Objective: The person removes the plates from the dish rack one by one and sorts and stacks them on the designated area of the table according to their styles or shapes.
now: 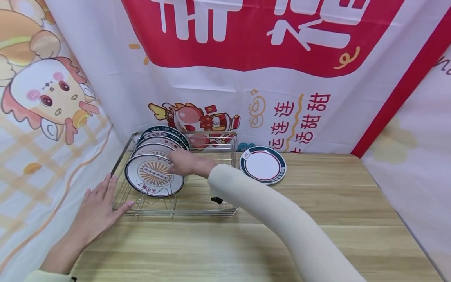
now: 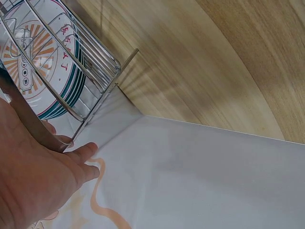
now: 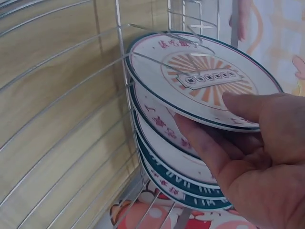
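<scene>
Right hand has the front plate pinched, left hand off left of it, pretty straight-fingered, touching the wire rack.

a plate sits right of the rack

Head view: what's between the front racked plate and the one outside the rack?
The right hand, pinching the front plate, and its sleeve, over part of the wire rack; the head view shows it.

Rack has room beside its plates — a sleeve crosses the right end.
</scene>
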